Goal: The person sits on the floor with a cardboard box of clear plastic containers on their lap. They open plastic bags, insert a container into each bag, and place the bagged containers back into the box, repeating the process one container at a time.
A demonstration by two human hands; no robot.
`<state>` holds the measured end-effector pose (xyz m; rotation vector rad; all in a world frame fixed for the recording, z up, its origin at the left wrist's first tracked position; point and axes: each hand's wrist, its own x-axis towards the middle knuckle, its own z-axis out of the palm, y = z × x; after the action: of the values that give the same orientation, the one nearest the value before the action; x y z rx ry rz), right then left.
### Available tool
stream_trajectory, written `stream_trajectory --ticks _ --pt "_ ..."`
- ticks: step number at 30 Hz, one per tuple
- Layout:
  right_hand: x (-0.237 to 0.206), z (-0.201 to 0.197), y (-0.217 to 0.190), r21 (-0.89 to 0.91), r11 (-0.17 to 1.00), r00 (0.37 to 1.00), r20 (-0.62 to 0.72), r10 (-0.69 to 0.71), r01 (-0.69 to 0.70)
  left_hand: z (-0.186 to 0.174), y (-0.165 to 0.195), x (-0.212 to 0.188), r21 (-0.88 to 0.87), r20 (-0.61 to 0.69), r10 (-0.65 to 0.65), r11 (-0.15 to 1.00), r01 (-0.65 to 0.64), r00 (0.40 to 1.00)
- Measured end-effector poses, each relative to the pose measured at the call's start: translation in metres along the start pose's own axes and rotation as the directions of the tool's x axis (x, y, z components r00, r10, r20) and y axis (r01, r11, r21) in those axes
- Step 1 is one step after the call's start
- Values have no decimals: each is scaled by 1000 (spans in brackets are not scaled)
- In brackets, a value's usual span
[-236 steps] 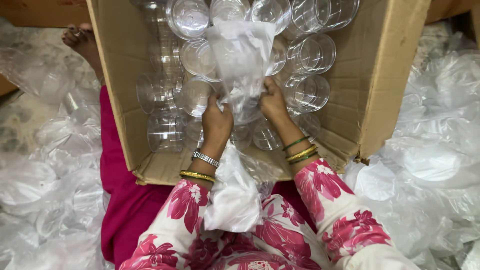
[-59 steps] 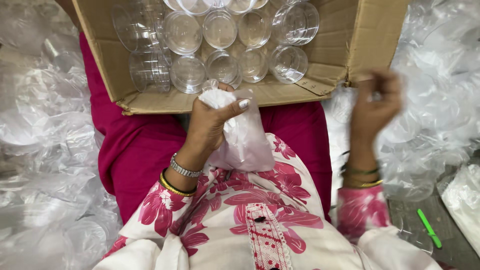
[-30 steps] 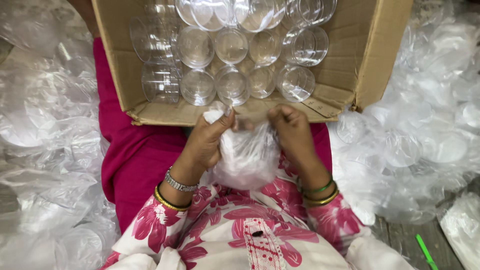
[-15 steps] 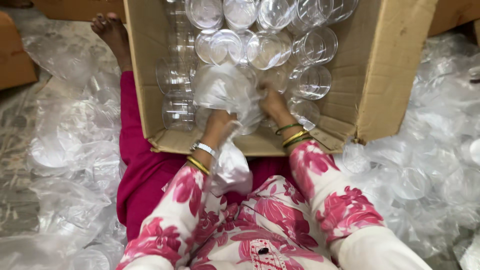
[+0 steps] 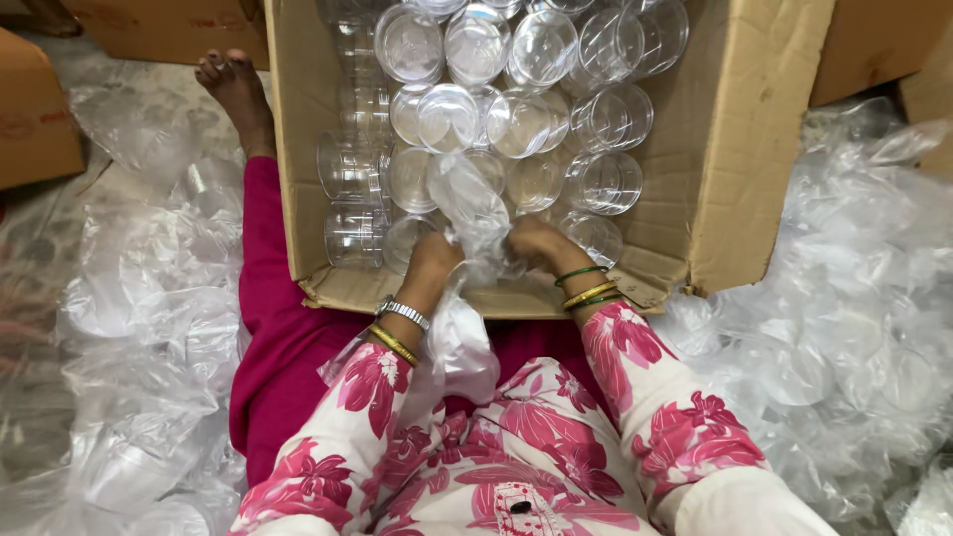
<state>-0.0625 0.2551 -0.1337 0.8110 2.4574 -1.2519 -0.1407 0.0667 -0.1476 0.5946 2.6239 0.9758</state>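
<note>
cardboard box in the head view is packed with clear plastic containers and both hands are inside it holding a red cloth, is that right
Not quite. The head view shows the cardboard box packed with clear plastic containers, and the left hand and right hand are inside it, but they grip a clear plastic bag, not a red cloth.

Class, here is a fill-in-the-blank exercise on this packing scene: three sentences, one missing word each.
1. The clear round containers lie packed inside a ____ box.
2. Both the left hand and the right hand grip a clear plastic ____.
3. The person's sleeves bear a pink ____ print.

Missing words: cardboard; bag; floral
</note>
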Motion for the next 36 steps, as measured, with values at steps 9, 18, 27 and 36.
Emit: stream_trajectory --ticks 9,18,27,36 --pt "-98 2 -21 811 411 901 -307 -307 417 -31 4 -38 -939 -96 74 324 -115 993" --pt "-194 18 -1 846 170 843 -441 -307 505 -51 24 -106 -300 -294 810 426 -854 507" --pt "-274 -18 101 831 332 894 -397 -210 447 -29 63 -169 -849 292 494 529 -16 819" --pt "-333 -152 174 152 814 286 -958 -18 561 -62 54 -169 -973 221 346 142 182 912"
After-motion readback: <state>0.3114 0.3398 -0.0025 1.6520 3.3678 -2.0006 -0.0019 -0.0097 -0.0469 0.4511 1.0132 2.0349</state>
